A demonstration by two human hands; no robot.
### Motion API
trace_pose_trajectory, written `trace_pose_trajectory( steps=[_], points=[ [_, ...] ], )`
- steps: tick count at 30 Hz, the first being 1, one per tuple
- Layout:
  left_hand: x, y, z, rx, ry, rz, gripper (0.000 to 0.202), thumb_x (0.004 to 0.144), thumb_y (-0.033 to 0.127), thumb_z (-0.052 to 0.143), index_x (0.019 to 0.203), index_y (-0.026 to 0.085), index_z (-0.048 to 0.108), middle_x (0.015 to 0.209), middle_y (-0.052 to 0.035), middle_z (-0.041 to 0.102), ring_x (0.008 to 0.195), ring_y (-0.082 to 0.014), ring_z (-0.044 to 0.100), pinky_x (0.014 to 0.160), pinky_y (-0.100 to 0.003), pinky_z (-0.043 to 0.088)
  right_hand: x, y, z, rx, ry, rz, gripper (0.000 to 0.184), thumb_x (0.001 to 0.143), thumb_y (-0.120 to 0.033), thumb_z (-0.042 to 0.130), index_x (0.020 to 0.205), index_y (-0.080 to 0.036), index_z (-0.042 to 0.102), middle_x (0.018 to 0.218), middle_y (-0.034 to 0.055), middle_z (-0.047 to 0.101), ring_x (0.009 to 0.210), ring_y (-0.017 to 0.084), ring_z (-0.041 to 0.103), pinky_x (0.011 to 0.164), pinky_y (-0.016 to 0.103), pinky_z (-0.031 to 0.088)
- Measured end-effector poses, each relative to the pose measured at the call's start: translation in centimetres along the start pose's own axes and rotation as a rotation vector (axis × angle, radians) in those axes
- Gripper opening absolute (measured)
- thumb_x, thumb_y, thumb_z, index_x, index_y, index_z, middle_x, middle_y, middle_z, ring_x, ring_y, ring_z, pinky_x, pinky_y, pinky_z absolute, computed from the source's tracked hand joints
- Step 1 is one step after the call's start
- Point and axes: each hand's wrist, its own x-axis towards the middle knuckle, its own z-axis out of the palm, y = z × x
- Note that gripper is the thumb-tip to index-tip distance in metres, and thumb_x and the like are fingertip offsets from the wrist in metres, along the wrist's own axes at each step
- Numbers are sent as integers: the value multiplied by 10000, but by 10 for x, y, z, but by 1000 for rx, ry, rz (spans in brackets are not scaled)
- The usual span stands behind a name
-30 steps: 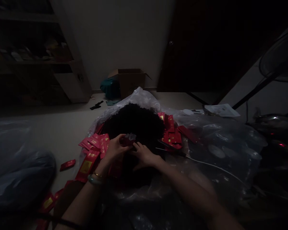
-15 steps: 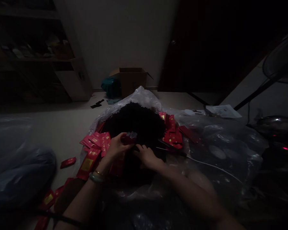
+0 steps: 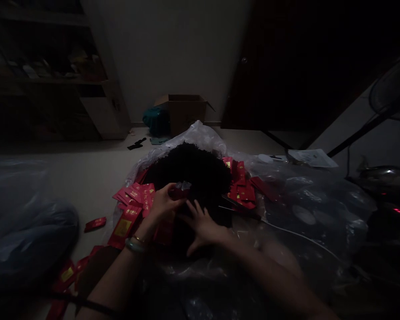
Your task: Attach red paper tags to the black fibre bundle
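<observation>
My left hand (image 3: 163, 202), with bracelets on its wrist, is closed around a small red packet (image 3: 180, 192) that has crumpled clear plastic at its top. Just right of it, my right hand (image 3: 205, 226) is open, its fingers and thumb spread low at the near side of a heap of dark, loose, leaf-like material (image 3: 190, 166). No object shows in the right hand. The heap rests on a clear plastic bag (image 3: 200, 129). Red packets with gold marks (image 3: 123, 226) lie left of the heap, and more red packets (image 3: 243, 191) lie on its right.
Right of my hands, a pale cord (image 3: 300, 235) crosses clear plastic sheeting (image 3: 296, 191). A stuffed plastic bag (image 3: 23, 231) stands at the left. Behind are an open cardboard box (image 3: 186, 115) and a teal bag (image 3: 156, 120). A fan (image 3: 391, 93) is at the right. The room is dim.
My right hand has opened, spreading its fingers and thumb apart. My left hand keeps hold of the red packet in nearly the same place. The view has shifted slightly.
</observation>
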Motion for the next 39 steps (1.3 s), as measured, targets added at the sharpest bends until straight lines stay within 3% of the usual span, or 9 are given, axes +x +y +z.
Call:
trace_pose_trajectory(
  steps=[4, 9, 12, 15, 19, 24, 29, 33, 39],
  points=[
    [0, 1, 0, 3, 5, 12, 392, 597, 320, 747, 946, 184, 631, 798, -9, 712, 720, -184, 659, 623, -265, 511, 8, -7, 8, -148, 58, 83, 939, 490, -481, 819, 1323, -266, 441, 1543, 161, 15, 1367, 477, -14, 1009, 688, 143],
    [0, 2, 1, -7, -1, 9, 409, 590, 323, 760, 946, 172, 629, 816, -20, 710, 745, -188, 658, 643, -267, 513, 11, 28, -26, -64, 238, 298, 593, 662, -199, 740, 1217, -236, 535, 1485, 159, 243, 1334, 349, 282, 996, 500, 346],
    [-1, 2, 1, -12, -8, 15, 398, 601, 314, 753, 955, 181, 629, 814, -9, 709, 741, -183, 659, 655, -270, 518, 8, 38, -36, 70, 287, 355, 748, 682, -313, 730, 1348, -260, 395, 1485, 161, 205, 1304, 327, 329, 973, 475, 378],
    [-2, 3, 2, -16, -12, 37, 382, 609, 306, 748, 952, 186, 630, 817, -2, 709, 746, -177, 659, 661, -265, 523, 5, 32, -32, 57, 161, 322, 976, 559, -317, 814, 1399, -286, 318, 1472, 172, 202, 1287, 384, 312, 942, 506, 389],
    [-3, 1, 7, -16, -18, 45, 379, 611, 288, 743, 958, 187, 628, 836, -1, 709, 771, -176, 660, 679, -262, 525, 2, 20, -26, -18, 148, 216, 633, 669, -94, 679, 1255, -261, 510, 1307, 122, 414, 1139, 271, 471, 889, 388, 441],
    [-6, -1, 15, -47, -63, 28, 391, 625, 293, 733, 982, 178, 619, 840, -14, 705, 772, -175, 662, 667, -258, 521, 0, 21, -30, -16, 114, 216, 621, 625, -59, 668, 1207, -239, 546, 1214, 102, 483, 1016, 237, 546, 839, 350, 462],
    [-9, 4, 17, -73, -83, 7, 386, 610, 309, 742, 952, 176, 621, 817, -15, 702, 746, -175, 662, 649, -259, 521, 0, 38, -46, 312, 326, 119, 417, 647, -84, 626, 1043, -211, 651, 1065, 53, 628, 968, 208, 602, 870, 329, 466],
    [-9, 3, 19, -70, -86, 26, 388, 618, 294, 736, 969, 178, 619, 832, -13, 696, 748, -172, 658, 662, -264, 521, -12, 45, -71, 586, 416, 48, 394, 649, -116, 588, 1030, -192, 654, 993, 22, 680, 937, 195, 626, 860, 336, 482],
    [-12, 1, 28, 96, -74, 115, 396, 622, 252, 734, 995, 179, 619, 910, -45, 687, 800, -190, 640, 703, -294, 504, -35, 33, -93, 518, 517, -35, 353, 663, -152, 606, 1007, -210, 665, 1023, 35, 649, 980, 192, 597, 887, 341, 460]
  ],
)
